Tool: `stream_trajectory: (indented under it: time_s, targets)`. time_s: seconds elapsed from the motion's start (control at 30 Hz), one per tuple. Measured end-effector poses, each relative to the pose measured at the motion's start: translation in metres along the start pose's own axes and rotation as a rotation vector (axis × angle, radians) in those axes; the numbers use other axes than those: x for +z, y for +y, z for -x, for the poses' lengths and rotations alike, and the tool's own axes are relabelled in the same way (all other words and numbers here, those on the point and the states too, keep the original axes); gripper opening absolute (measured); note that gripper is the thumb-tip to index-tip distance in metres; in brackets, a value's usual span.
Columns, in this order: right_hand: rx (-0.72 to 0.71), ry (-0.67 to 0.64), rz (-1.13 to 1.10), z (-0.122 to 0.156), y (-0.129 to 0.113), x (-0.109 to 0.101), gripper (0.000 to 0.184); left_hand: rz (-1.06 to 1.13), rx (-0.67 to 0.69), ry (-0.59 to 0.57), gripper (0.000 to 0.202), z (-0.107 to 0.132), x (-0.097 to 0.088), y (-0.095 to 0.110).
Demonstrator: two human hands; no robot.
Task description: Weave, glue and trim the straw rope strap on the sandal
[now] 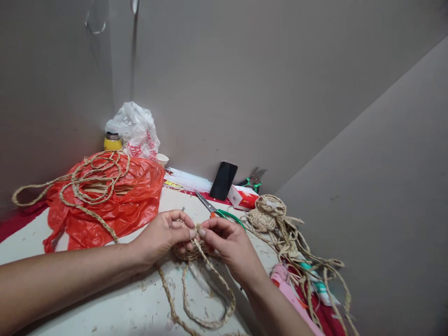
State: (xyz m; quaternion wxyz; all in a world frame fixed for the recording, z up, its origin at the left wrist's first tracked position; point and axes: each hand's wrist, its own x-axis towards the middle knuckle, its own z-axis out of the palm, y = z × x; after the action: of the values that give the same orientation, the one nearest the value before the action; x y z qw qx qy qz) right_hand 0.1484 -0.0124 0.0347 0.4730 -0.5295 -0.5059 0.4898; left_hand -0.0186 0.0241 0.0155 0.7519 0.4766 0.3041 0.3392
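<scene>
My left hand (173, 229) and my right hand (224, 240) meet over the table, thumbs and forefingers pinched close together. Between them they grip a braided straw rope (210, 263), which hangs down and loops across the tabletop. Under my fingers lies a coiled piece of woven rope (189, 252), mostly hidden by the hands. Just beyond my right hand rest scissors (219, 212) with green and orange handles, blades pointing away to the left. Another stretch of braid (167, 289) runs below my left wrist toward the near edge.
A red plastic bag (140, 186) at left carries a loose heap of braid (94, 177). Behind it stand a yellow jar (112, 142) and a white bag (135, 123). A phone (223, 180) leans against the wall, near pruning shears (256, 178). Woven coils (262, 219) and a pink glue gun (290, 296) lie right.
</scene>
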Motion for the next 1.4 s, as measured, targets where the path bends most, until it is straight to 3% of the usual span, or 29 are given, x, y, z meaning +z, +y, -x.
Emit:
stream_trajectory:
  time_s: [0.2, 0.33, 0.6, 0.73, 0.87, 1.03, 1.13, 1.2, 1.4]
  targets:
    - [-0.179, 0.107, 0.240, 0.006, 0.004, 0.004, 0.022, -0.052, 0.006, 0.052, 0.024, 0.000, 0.001, -0.001]
    - [-0.313, 0.075, 0.384, 0.009, 0.004, 0.005, 0.014, -0.041, -0.022, 0.099, 0.022, 0.001, 0.003, 0.001]
    - [-0.200, -0.010, 0.244, 0.004, 0.004, -0.003, 0.015, -0.031, -0.038, 0.040, 0.024, 0.001, 0.001, 0.002]
    - [-0.133, -0.070, 0.112, 0.002, 0.004, -0.008, 0.032, -0.030, -0.039, -0.010, 0.024, 0.001, 0.001, 0.001]
    - [-0.219, -0.109, 0.307, 0.002, -0.001, -0.010, 0.014, -0.037, -0.068, -0.015, 0.020, 0.001, 0.002, 0.002]
    - [-0.305, -0.063, 0.426, 0.005, -0.014, -0.024, 0.009, -0.057, -0.062, -0.009, 0.019, 0.000, 0.004, 0.007]
    - [-0.279, -0.011, 0.292, 0.006, -0.023, -0.042, 0.010, -0.200, 0.046, 0.070, 0.021, -0.007, -0.002, 0.007]
    - [-0.285, 0.043, 0.202, 0.008, -0.030, -0.054, 0.012, -0.502, 0.161, 0.130, 0.022, -0.016, -0.010, 0.005]
    - [-0.340, 0.127, 0.091, 0.010, -0.038, -0.070, 0.015, -0.877, 0.162, 0.142, 0.019, -0.042, -0.019, -0.003]
